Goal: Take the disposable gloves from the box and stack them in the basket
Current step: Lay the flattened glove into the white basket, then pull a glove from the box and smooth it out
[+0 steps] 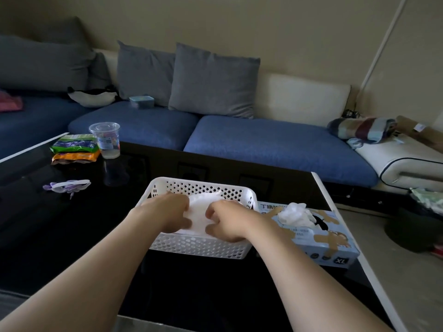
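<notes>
**While a tuft of gloves (296, 213) waits at the box (323, 238), both hands work at the pile of gloves (200, 213) in the basket (199, 246)**

From where I stand, the job looks partly done. The pile of gloves, low and white, lies inside the white perforated basket, which sits on the dark glossy table (72, 224). How many are in there I can't count; the hands cover much of it. Just beside the basket on its right is the blue box, and the crumpled tuft of gloves sticks up from its opening. So there is more to pull out, though how much the box holds I can't see.

Both hands are down in the basket, on the pile. The left hand (171, 212) has its fingers bent over the pile's left part with the thumb below, and it looks to pinch the material there. The right hand (224, 221) is curled like a claw, fingertips and thumb tip on the right part. Whether it nips the glove or only presses it flat I can't tell. White shows between the two hands, so what they handle lies right at the fingertips, inside the basket walls, not over the rim. My guess is the top glove is being laid and smoothed; the tuft at the box, near the right hand, would come next.
</notes>
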### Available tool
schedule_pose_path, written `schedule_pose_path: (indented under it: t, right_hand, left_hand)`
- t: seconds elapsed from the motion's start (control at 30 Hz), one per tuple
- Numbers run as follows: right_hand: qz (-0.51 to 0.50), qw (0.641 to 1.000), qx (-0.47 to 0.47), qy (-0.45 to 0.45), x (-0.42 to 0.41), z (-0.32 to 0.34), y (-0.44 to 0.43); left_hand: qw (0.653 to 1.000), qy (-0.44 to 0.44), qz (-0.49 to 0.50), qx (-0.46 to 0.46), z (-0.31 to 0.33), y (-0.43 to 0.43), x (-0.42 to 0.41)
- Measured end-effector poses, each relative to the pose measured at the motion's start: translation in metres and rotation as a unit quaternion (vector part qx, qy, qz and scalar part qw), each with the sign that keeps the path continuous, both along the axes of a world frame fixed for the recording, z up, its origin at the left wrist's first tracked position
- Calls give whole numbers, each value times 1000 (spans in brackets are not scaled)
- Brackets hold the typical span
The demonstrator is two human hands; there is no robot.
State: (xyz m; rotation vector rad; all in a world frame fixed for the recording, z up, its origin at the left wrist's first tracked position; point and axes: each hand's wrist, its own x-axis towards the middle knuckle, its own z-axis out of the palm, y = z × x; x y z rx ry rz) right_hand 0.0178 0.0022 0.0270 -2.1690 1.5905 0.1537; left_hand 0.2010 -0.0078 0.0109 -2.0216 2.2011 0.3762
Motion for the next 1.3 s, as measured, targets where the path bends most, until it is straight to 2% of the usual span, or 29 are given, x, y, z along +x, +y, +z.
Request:
schedule_pose_path:
  t: [0.13,0.23,0.3,0.4,0.53,0.63,0.8,1.0,1.3]
  right_hand:
    - [-42,987,-94,-121,-18,16,5]
    - [-133,960,-183,-166,-44,23,6]
    - [-187,950,-222,-111,-66,24,7]
    - [-239,947,-215,15,-94,24,9]
    - [-263,950,-168,34,-127,19,14]
    - [-264,947,-183,14,-146,6,11]
    - [-235,943,-234,-37,-167,-10,5]
    - [-228,930,-274,-93,-178,-16,4]
    - [-212,924,-309,-77,-188,-25,4]
  left_hand:
    - [997,-49,15,-62,7,-2,-13]
    - [990,-24,6,-141,10,-4,-28]
    - [984,21,-3,-176,11,-3,-42]
    - [970,97,-56,-217,12,3,-64]
    - [940,202,-186,-200,10,8,-93]
    - [934,190,-241,-184,2,6,-113]
    - [942,163,-261,-132,-7,3,-138]
    - [952,167,-238,-93,-15,-2,-158]
    - [963,123,-236,-32,-15,-9,-168]
